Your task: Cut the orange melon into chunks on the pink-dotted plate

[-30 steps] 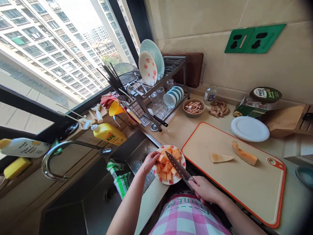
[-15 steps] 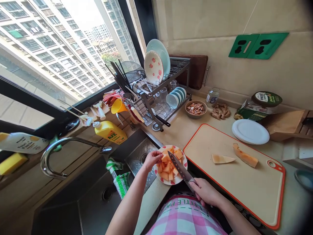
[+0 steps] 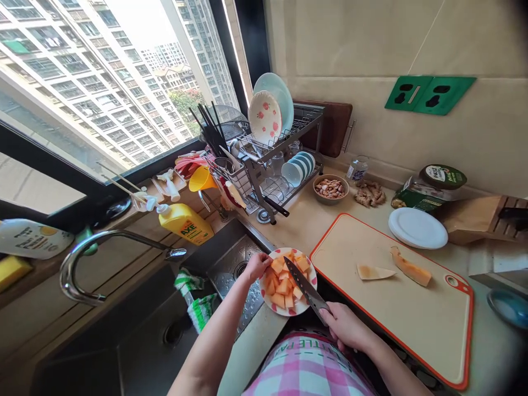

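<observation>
1. Your left hand (image 3: 256, 267) is at the left rim of a floral plate (image 3: 312, 280), its fingers (image 3: 251, 263) curled and closed over the rim, gripping it.
2. Your right hand (image 3: 346, 327) is closed around the handle of a kitchen knife (image 3: 305, 289), with the fingers wrapped fully round it. The blade slants far and left across the plate, its tip above the cubes.
3. The cantaloupe cubes (image 3: 281, 285) sit heaped on the plate, which is near you, at the right edge of the stainless steel sink (image 3: 235, 264).
4. To your right, an orange-edged cutting board (image 3: 412, 335) lies on the counter (image 3: 297, 231), carrying a cantaloupe slice (image 3: 410, 270) and a pale wedge of rind (image 3: 373, 272), well apart from the knife.
5. Beyond the board, you have a white plate (image 3: 417, 228), a bowl of shelled shrimp (image 3: 330, 188) and ginger root (image 3: 369, 193).
6. At the far left of the sink stands a yellow AXE dish soap bottle (image 3: 183, 224), beside a dish rack (image 3: 272, 165).
</observation>
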### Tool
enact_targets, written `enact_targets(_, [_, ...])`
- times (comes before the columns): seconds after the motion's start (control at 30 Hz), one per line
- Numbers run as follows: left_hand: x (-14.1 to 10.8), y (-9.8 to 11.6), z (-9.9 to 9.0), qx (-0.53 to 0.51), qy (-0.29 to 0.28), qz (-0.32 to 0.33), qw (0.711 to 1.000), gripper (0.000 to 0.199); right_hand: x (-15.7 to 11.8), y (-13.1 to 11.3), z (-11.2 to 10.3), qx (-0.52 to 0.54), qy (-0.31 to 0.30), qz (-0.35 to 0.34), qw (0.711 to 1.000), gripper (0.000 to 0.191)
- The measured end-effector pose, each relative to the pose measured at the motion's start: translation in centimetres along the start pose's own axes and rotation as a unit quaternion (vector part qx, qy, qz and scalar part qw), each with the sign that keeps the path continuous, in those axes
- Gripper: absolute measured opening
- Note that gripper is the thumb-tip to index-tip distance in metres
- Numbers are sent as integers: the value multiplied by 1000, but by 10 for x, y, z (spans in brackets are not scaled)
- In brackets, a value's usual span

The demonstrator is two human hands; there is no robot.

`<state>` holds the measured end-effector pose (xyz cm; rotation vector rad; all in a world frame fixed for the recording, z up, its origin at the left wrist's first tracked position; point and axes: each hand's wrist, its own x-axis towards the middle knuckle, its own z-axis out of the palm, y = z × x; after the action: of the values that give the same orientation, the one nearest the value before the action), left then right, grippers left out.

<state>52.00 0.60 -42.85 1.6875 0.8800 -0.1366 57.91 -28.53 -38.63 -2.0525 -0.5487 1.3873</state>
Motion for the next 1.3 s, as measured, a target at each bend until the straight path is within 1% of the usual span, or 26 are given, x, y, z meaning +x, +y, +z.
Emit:
enact_targets(0.17, [-3,-7,-9,-12,-4,14,1000,30,-8,7,-1,18,2,-4,1000,30])
enact_targets(0.27, [-9,-17,-22,-24,14,13,1000,36,-12,10,-2,33,3,-2,999,32])
enact_targets(0.33, [-14,-29,-36,-24,41,6,999,37,-14,12,-3,47,5,1,999,35])
enact_targets(0.43, [-25,-50,-59,2,106,-14,994,34,-17,14,-5,64,6,10,998,38])
enact_targets(0.5, [-31,-61,-68,25,155,-23,987,32,-19,15,-5,72,2,20,997,40])
enact_targets(0.53, [-34,-63,-69,48,176,-16,983,33,-20,15,-5,77,0,26,997,40])
enact_targets(0.57, [-36,-63,-68,79,195,-1,978,36,-21,15,-5,85,-2,31,996,41])
enact_targets(0.63, [-38,-57,-60,152,224,55,961,38,-23,15,-5,99,-3,39,994,41])
enact_targets(0.7, [-37,-44,-45,183,222,114,951,37,-24,14,-5,108,1,38,993,41])
enact_targets(0.8, [-33,-19,-21,135,169,155,964,36,-24,14,-3,119,7,35,992,41])
enact_targets(0.83, [-31,-11,-15,134,147,167,966,36,-24,15,-3,124,10,35,992,41])
enact_targets(0.9, [-25,2,-7,171,110,200,958,39,-25,17,-1,129,14,37,991,41])
enact_targets(1.0, [-16,14,-3,245,45,238,939,55,-27,20,2,131,23,38,990,43])
enact_targets(1.1, [-10,20,-4,289,-2,240,927,65,-31,22,5,137,28,40,989,44])
enact_targets(1.2, [-14,22,0,299,2,241,923,71,-34,23,7,147,27,32,988,44])
enact_targets(1.3, [-29,17,10,297,34,287,910,74,-35,22,7,155,20,26,987,43])
